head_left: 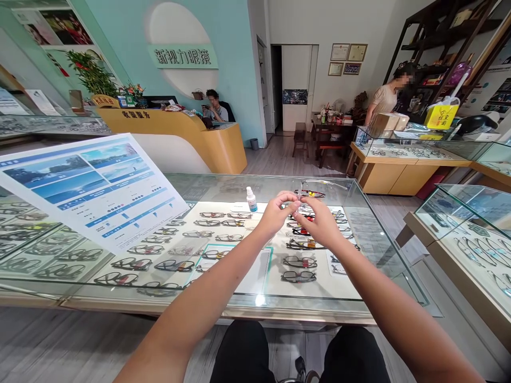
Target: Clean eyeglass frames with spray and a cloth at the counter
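Note:
Over the far part of the glass display counter, my hands meet with their fingertips close together. My left hand pinches a pair of thin, clear-looking eyeglasses between thumb and fingers. My right hand is closed on the same eyeglasses from the other side. The fingers cover much of them, so their full shape is hard to make out. A small white spray bottle stands upright on the glass, left of my left hand. Beneath the glass lie rows of spectacle frames.
A printed sheet stands tilted at the left of the counter. More glass showcases run along the right. One person sits behind the yellow reception desk; another person stands at the back right. My knees are against the counter's near side.

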Demonstrator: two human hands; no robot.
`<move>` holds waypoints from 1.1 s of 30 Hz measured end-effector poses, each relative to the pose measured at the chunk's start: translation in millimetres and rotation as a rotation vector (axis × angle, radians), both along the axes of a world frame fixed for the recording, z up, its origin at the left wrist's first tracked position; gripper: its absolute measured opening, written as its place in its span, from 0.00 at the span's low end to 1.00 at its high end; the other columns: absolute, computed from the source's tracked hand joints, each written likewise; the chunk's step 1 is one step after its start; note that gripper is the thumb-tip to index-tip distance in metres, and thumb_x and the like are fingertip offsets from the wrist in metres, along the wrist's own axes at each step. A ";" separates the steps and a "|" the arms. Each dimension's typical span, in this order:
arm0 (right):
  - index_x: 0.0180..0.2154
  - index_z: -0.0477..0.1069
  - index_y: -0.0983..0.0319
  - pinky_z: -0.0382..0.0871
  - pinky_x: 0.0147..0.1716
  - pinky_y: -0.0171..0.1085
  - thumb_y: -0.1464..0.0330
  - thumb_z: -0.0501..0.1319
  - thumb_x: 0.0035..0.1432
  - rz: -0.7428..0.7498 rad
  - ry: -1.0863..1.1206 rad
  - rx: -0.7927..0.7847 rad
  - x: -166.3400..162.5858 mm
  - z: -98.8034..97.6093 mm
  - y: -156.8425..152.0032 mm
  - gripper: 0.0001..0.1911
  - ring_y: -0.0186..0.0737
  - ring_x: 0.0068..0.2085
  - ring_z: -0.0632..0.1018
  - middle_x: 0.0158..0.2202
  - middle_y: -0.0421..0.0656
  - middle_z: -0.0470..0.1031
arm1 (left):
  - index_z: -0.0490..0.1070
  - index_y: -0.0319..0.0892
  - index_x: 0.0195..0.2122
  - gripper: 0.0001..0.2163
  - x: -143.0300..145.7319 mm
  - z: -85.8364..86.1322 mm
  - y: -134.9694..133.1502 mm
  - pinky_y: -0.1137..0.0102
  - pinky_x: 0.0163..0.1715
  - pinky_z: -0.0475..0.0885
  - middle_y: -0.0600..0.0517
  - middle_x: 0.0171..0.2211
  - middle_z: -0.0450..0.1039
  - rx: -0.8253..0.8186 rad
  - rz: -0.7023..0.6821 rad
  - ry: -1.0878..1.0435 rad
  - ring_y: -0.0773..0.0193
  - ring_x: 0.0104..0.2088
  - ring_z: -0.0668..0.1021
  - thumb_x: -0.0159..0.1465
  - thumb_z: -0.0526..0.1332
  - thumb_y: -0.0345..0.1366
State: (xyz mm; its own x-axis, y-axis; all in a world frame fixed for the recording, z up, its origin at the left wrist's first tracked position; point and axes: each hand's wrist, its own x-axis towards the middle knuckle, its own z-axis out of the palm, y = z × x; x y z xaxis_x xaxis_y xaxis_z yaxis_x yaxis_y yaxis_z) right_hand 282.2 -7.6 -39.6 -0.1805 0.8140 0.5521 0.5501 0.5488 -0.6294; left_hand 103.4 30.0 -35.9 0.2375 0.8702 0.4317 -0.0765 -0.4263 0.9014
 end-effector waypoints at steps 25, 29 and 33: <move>0.54 0.78 0.58 0.73 0.58 0.57 0.52 0.61 0.72 -0.083 0.119 -0.055 10.9 7.4 2.6 0.20 0.56 0.54 0.83 0.61 0.52 0.83 | 0.63 0.45 0.51 0.17 -63.5 -1.2 49.2 0.53 0.62 0.64 0.42 0.56 0.69 0.094 0.950 0.133 0.49 0.59 0.72 0.66 0.68 0.34; 0.54 0.78 0.57 0.73 0.58 0.57 0.51 0.59 0.74 -0.088 0.164 -0.021 14.4 7.5 5.2 0.21 0.55 0.55 0.83 0.62 0.52 0.82 | 0.61 0.48 0.51 0.26 -66.6 -18.0 60.4 0.45 0.62 0.63 0.41 0.52 0.72 -0.378 0.862 0.367 0.36 0.63 0.73 0.56 0.71 0.27; 0.56 0.78 0.58 0.72 0.59 0.56 0.50 0.59 0.74 -0.094 0.210 -0.009 15.6 9.3 5.1 0.22 0.54 0.55 0.82 0.62 0.52 0.82 | 0.63 0.48 0.48 0.20 -66.0 -30.1 63.6 0.46 0.57 0.67 0.45 0.42 0.73 -0.446 0.768 0.360 0.40 0.51 0.79 0.59 0.69 0.29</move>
